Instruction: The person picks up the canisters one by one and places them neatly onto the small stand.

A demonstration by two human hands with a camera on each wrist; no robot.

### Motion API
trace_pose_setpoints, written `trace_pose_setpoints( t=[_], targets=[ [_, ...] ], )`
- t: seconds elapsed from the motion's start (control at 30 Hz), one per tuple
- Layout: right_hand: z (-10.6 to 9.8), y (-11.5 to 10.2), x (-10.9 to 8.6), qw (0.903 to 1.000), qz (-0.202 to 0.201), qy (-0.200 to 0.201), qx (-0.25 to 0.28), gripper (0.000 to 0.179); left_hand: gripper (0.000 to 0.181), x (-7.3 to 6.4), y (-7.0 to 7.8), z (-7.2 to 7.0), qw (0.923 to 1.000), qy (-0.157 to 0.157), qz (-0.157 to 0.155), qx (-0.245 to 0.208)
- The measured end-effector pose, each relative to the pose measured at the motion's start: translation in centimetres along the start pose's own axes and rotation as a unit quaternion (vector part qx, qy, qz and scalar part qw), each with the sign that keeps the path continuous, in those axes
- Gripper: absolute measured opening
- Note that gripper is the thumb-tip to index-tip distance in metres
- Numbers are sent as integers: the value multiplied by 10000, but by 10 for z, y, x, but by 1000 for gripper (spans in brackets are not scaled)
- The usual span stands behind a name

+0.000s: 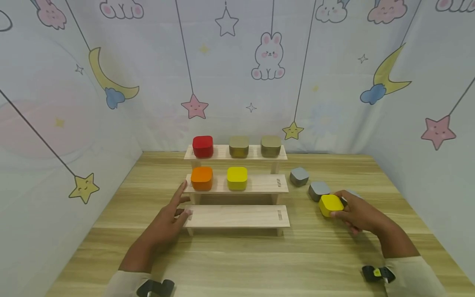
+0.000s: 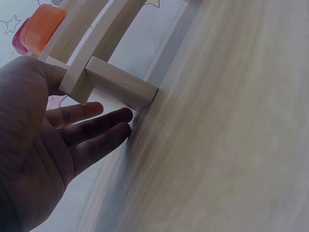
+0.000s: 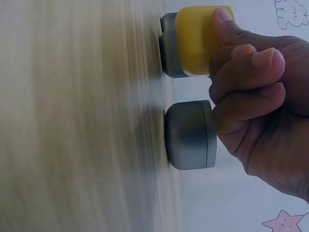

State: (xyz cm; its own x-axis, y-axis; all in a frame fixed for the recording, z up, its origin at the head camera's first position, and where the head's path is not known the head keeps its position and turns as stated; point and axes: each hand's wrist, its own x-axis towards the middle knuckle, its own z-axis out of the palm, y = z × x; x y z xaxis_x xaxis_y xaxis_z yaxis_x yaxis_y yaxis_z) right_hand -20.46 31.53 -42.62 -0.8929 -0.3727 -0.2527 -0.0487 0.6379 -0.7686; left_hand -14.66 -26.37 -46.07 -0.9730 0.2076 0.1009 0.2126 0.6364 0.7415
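Observation:
My right hand (image 1: 360, 212) pinches a yellow rounded block (image 1: 331, 205) between thumb and fingers, above the table at the right. In the right wrist view the thumb presses on the yellow block (image 3: 197, 41), and the other fingers are curled. My left hand (image 1: 167, 222) is at the left end of a three-step wooden stand (image 1: 237, 216). Its thumb touches the lowest shelf, and the index fingertip reaches the middle shelf's left end. Seen from the left wrist, the remaining fingers extend loosely beside the stand's leg (image 2: 123, 84).
A red block (image 1: 203, 147) and two olive blocks (image 1: 239, 147) line the top shelf. On the middle shelf are an orange block (image 1: 202, 178) and another yellow block (image 1: 237, 178). Grey blocks (image 1: 299, 176) lie right of the stand, one partly behind my right hand. Printed curtains (image 1: 237, 82) enclose the table.

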Motion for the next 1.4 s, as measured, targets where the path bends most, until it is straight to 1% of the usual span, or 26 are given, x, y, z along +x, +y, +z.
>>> trace_pose_setpoints(
  t=[0.13,0.23,0.5,0.6,0.8,0.93,1.13,1.27,1.4],
  targets=[
    [0,-4,-1,9999,-129,36,101,76,92,0,-1,0,10000,5,22,13],
    [0,-8,-2,9996,-212,129,127,77,92,0,-2,0,10000,6,-16,-28],
    [8,-23,-1,9965,-450,657,-264,77,92,2,-4,1,9999,1,1,-111],
    [11,-30,-1,9948,-475,842,-305,79,92,2,-4,1,9999,9,13,-121],
    [17,-42,0,9915,-372,1187,-385,83,92,2,-3,1,10000,1,-10,-81],
    [18,-49,1,9886,-436,1379,-425,87,92,1,-2,1,9999,4,-35,-95],
    [18,-61,4,9872,-503,1503,-164,86,92,1,-3,2,9998,-22,-131,-135],
    [17,-72,7,9869,-449,1544,-149,86,92,1,-4,1,9999,22,-55,-130],
    [19,-83,10,9865,-544,1536,-177,84,92,2,-5,1,9999,19,-10,-119]
  ],
)
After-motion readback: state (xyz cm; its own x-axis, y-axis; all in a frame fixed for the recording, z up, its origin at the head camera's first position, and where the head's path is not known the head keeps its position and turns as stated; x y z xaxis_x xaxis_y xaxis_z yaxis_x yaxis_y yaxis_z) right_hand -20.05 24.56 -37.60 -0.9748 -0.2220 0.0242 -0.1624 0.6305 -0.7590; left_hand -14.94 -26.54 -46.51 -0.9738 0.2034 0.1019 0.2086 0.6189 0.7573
